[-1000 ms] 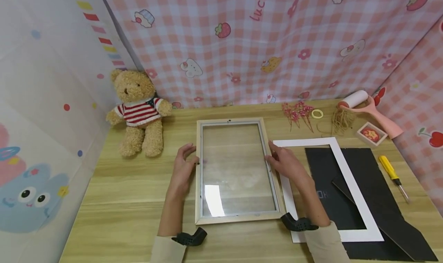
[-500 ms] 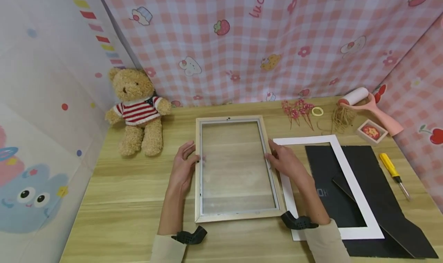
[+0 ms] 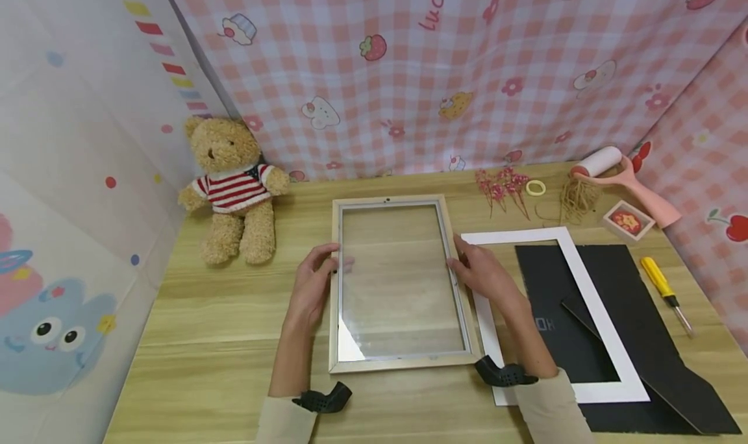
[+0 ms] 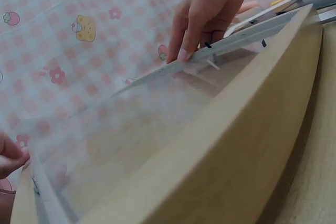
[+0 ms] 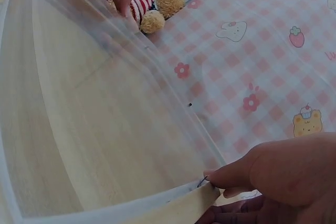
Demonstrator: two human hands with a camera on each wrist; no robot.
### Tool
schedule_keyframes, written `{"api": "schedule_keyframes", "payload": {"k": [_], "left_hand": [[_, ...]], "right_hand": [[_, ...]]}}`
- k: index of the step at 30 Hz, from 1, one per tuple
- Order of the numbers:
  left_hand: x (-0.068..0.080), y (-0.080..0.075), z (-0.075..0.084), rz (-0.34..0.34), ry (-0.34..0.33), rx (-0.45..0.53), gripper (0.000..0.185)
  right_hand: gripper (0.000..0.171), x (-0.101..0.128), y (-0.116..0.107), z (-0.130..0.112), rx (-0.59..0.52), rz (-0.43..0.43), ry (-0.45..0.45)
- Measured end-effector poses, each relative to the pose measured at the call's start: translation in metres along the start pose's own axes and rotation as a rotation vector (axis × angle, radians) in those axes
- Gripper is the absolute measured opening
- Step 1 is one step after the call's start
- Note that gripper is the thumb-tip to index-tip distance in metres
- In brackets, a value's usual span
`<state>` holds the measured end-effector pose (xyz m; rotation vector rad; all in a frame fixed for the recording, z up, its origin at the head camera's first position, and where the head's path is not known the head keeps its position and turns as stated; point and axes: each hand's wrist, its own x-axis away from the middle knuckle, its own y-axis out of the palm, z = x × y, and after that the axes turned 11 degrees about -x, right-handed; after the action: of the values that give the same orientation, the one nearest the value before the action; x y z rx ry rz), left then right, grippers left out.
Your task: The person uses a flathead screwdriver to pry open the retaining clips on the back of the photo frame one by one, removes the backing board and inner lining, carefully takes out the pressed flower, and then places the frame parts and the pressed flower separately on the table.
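A light wooden picture frame (image 3: 403, 366) lies on the table in the middle of the head view, with a clear glass pane (image 3: 397, 282) inside its rim. My left hand (image 3: 312, 282) grips the left side, thumb and fingers at the edge. On the opposite side, my right hand (image 3: 487, 272) holds the rim, its thumb (image 5: 231, 174) on top and other fingers beneath in the right wrist view. Small dark metal tabs stick out from the inner edge in the left wrist view. The left wrist view also shows the frame's near side (image 4: 231, 129) tilted close to the camera.
Right of the frame, a white mat (image 3: 603, 320) lies over a black backing board (image 3: 631, 314). Beyond are a yellow screwdriver (image 3: 657, 278), small box (image 3: 628, 223), lint roller (image 3: 639, 194), twine (image 3: 578, 200) and pink dried flowers (image 3: 502, 184). A teddy bear (image 3: 234, 171) sits back left.
My left hand has shifted slightly right, its fingers now further onto the frame's side. The bright reflection on the glass faded and has come back smaller at the lower left. My right hand keeps its place.
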<state>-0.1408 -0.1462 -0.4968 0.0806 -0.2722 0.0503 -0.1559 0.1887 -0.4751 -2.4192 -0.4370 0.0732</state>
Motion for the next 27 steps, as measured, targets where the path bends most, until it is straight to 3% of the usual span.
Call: {"api": "schedule_keyframes", "payload": {"k": [5, 11, 19, 27], "left_hand": [[0.001, 0.009, 0.000, 0.084, -0.009, -0.097, 0.032], [0.002, 0.020, -0.003, 0.148, 0.066, -0.270, 0.033], [0.003, 0.022, -0.003, 0.136, 0.116, -0.276, 0.033], [0.004, 0.021, -0.008, 0.115, 0.137, -0.283, 0.032]], "right_hand": [[0.061, -0.001, 0.001, 0.001, 0.007, -0.015, 0.014], [0.062, -0.002, 0.002, 0.000, 0.025, -0.024, 0.036], [0.055, -0.005, 0.007, -0.005, 0.106, 0.039, 0.003], [0.053, -0.004, 0.007, -0.004, 0.083, 0.056, 0.008]]}}
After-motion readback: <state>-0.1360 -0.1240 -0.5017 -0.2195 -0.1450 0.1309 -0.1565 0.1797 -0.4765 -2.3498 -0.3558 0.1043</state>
